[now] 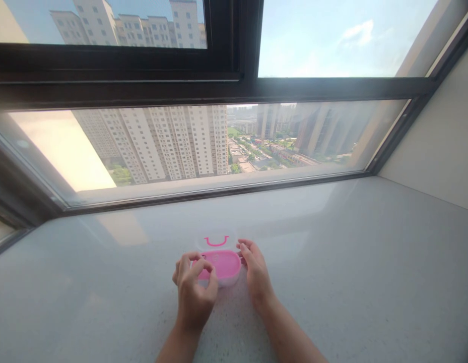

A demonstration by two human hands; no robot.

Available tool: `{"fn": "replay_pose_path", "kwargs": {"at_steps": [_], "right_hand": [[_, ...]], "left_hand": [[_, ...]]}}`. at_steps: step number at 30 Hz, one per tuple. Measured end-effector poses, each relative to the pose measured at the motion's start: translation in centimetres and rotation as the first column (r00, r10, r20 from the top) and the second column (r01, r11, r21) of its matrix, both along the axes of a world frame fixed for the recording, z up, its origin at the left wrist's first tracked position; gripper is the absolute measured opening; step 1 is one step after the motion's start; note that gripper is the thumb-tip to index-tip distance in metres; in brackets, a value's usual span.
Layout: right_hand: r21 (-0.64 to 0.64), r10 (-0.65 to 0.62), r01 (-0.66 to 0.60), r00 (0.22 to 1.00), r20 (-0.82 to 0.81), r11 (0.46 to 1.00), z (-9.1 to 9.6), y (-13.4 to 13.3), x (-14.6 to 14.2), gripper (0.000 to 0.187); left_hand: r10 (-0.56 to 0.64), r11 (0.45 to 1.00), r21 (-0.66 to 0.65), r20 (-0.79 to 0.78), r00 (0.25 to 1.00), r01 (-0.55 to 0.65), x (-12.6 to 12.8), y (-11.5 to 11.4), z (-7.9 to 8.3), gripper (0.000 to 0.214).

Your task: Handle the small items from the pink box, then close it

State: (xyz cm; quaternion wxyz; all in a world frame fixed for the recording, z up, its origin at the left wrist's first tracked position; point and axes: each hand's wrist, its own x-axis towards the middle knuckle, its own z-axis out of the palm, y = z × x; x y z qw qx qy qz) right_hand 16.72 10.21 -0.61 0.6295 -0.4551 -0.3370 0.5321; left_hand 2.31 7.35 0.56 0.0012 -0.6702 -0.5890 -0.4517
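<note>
A small oval box (228,258) with a pink inside and a whitish outer wall sits on the pale countertop. Behind it, its see-through lid (216,248) is swung back, showing a curved pink handle (216,243). My left hand (196,285) hovers over the box's left end, thumb and forefinger pinched together. Whatever is between those fingertips is too small or hidden to name. A tiny dark spot shows in the box beside the left fingers. My right hand (256,272) grips the box's right end, fingers curled at its back right edge near the lid.
The broad speckled countertop (350,267) spreads out on both sides of the box. Beyond it stands a dark window frame (313,91), with tall buildings outside. A white wall (433,136) closes off the right side.
</note>
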Motion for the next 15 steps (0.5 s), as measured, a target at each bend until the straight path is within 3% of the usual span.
{"fn": "replay_pose_path", "kwargs": {"at_steps": [15], "right_hand": [[0.015,-0.009,0.009,1.0,0.025,1.0,-0.22,0.06,0.19,0.029]], "left_hand": [[-0.01,1.0,0.004,0.012,1.0,0.01,0.11,0.05,0.22,0.011]]}}
